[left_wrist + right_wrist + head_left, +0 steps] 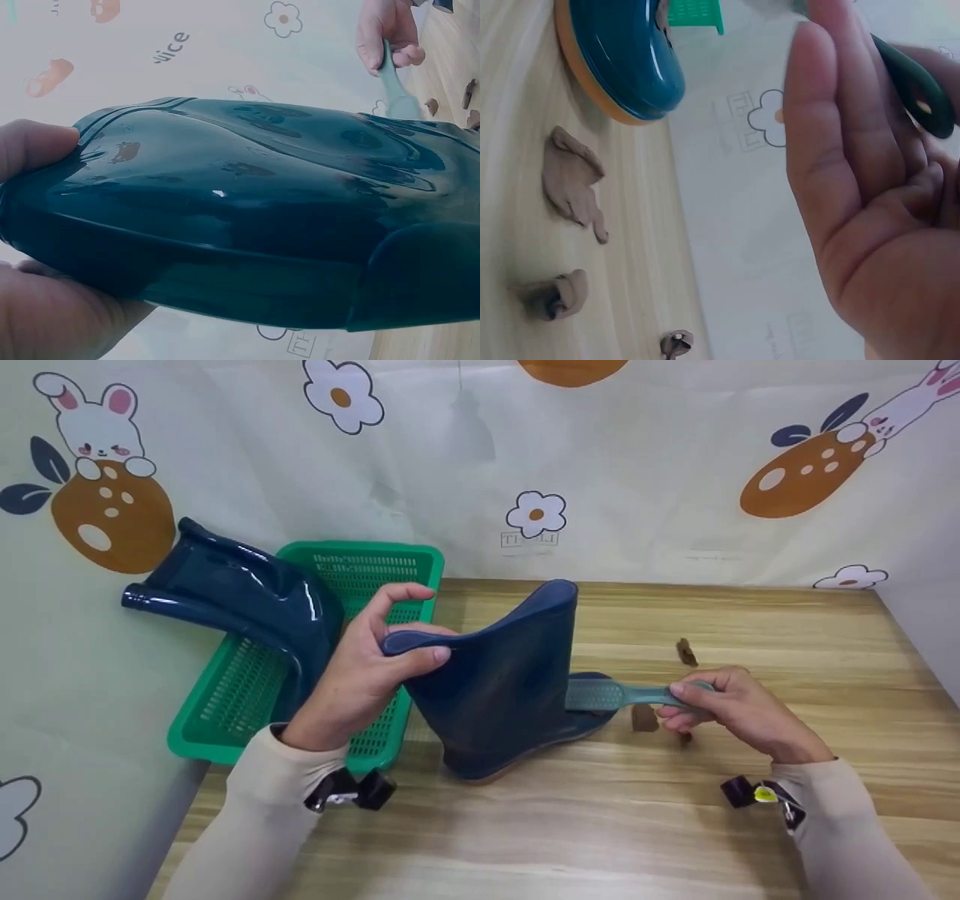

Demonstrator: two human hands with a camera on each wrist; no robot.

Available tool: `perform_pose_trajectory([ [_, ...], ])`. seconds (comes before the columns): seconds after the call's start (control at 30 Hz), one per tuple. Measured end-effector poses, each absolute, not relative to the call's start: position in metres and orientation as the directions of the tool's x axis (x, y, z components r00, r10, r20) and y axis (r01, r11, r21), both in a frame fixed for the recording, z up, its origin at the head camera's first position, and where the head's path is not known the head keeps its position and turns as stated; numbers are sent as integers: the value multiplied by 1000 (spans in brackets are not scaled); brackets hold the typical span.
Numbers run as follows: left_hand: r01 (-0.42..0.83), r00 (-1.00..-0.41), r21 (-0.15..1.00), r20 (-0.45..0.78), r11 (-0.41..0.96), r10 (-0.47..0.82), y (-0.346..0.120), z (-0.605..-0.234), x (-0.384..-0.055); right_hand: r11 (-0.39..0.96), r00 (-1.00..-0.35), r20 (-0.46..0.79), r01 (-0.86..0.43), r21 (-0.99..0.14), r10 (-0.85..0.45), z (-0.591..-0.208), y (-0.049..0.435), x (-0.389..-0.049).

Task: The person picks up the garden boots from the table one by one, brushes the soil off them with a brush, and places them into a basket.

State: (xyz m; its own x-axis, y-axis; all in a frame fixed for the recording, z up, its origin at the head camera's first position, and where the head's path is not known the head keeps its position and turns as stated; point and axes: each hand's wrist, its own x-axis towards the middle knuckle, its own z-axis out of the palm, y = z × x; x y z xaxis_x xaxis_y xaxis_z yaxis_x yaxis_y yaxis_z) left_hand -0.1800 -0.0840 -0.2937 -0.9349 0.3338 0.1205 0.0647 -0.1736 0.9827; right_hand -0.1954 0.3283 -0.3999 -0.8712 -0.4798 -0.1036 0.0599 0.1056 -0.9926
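A dark blue rubber boot (502, 690) stands on the table with its toe to the right. My left hand (360, 667) holds its top rim, thumb on the near side and index finger raised. In the left wrist view, brown smears mark the glossy boot shaft (217, 202). My right hand (739, 709) pinches the handle of a green brush (645, 695), whose head lies over the top of the boot's foot, by the shaft. The right wrist view shows the boot's toe (630, 67) with a bit of brown on it.
A green perforated basket (214, 754) stands at the left with a second blue boot (247, 577) leaning out of it. Several brown clay-like pieces (570, 180) lie on the wooden table (570, 840) around the toe. A printed wall sheet (637, 472) rises behind.
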Motion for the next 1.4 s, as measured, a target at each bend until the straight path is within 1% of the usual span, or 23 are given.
perform_pose_trajectory([
  [0.1,61,-935,983,118,-175,333,-84,-294,-180,126,-864,-120,67,-990,-488,-399,328,-197],
  [0.23,60,-936,983,116,-175,333,-83,-294,-180,241,-871,-179,72,-968,-457,-399,326,-196],
  [0.37,68,-935,981,126,-182,331,-83,-294,-180,360,-897,-202,52,-931,-394,-399,324,-194],
  [0.53,67,-934,981,126,-183,334,-83,-295,-179,430,-928,-191,38,-902,-319,-397,322,-193],
  [0.63,63,-933,982,121,-177,338,-83,-295,-179,431,-941,-186,49,-901,-282,-396,323,-191],
  [0.73,63,-932,982,122,-179,342,-83,-295,-179,378,-952,-166,59,-924,-257,-393,323,-188],
  [0.8,65,-932,981,125,-182,341,-83,-296,-179,336,-951,-156,60,-940,-267,-391,322,-186],
  [0.87,64,-933,980,125,-186,339,-83,-296,-178,323,-939,-152,47,-945,-308,-390,319,-185],
  [0.97,64,-934,982,121,-175,335,-83,-295,-177,379,-919,-162,15,-925,-359,-391,316,-184],
  [1.03,66,-935,986,116,-155,336,-82,-295,-176,432,-920,-160,-12,-902,-359,-392,316,-183],
  [1.13,70,-937,990,106,-119,332,-82,-295,-175,512,-937,-149,-36,-858,-315,-392,322,-182],
  [1.2,73,-938,990,110,-123,330,-82,-295,-175,555,-952,-145,-31,-831,-271,-390,327,-181],
  [1.27,76,-938,988,118,-138,326,-82,-295,-175,567,-961,-150,-9,-824,-233,-386,331,-180],
  [1.4,74,-937,985,123,-158,328,-83,-296,-175,497,-972,-147,37,-867,-185,-379,330,-179],
])
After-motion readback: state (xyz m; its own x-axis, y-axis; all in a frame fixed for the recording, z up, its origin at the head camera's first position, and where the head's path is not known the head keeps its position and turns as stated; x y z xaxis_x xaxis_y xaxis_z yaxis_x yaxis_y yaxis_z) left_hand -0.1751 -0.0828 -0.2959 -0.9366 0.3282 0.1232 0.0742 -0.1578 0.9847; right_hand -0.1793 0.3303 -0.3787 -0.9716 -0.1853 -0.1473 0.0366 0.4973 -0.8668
